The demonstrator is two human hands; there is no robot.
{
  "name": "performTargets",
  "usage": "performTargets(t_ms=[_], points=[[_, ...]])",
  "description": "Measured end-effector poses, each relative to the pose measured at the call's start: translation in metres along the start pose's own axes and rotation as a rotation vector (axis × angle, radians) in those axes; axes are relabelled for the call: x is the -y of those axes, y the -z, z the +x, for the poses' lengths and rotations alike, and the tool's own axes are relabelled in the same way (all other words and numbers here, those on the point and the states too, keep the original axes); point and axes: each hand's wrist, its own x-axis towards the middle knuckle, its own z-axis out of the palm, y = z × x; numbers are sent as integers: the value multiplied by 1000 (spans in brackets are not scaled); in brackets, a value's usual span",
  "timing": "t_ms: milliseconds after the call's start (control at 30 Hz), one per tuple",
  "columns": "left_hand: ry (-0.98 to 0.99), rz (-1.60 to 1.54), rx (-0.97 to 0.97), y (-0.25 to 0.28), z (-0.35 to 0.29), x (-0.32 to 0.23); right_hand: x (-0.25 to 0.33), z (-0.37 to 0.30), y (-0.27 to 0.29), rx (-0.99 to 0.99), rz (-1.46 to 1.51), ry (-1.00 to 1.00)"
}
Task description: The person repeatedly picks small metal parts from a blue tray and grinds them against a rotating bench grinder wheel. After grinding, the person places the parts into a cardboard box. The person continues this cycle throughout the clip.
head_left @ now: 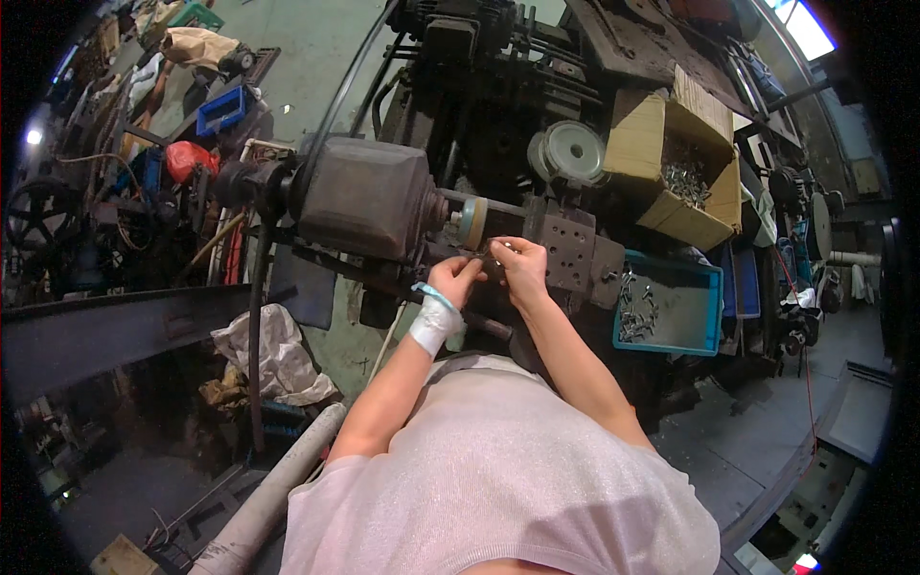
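Observation:
Both my hands are close together just in front of a tan-rimmed wheel (472, 222) on the spindle of a machine. My left hand (455, 280), with a white wrap and a light blue band at the wrist, is closed in a pinch; what lies in its fingertips is too small to make out. My right hand (520, 270) has its fingers curled round a small shiny metal part (508, 246), mostly covered by the fingers. The wheel sits a little above the fingertips, beside the dark metal headstock (364, 198).
A teal tray (716, 311) with several small metal parts stands to the right. Above it, an open cardboard box (634, 129) holds many more. A round metal disc (575, 151) and a drilled block (568, 244) are beyond my right hand. A pale pipe (273, 494) slants at lower left.

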Motion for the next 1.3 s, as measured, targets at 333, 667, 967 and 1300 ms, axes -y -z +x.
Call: performTargets(t_ms=[333, 667, 967, 1300], points=[[204, -530, 263, 18, -2, 18, 6, -17, 7, 151, 72, -20], [-130, -50, 28, 3, -2, 5, -1, -5, -2, 42, -57, -73], [-229, -44, -178, -9, 17, 17, 4, -1, -15, -84, -15, -83], [-173, -42, -195, -10, 16, 11, 1, 2, -18, -92, 25, -66]])
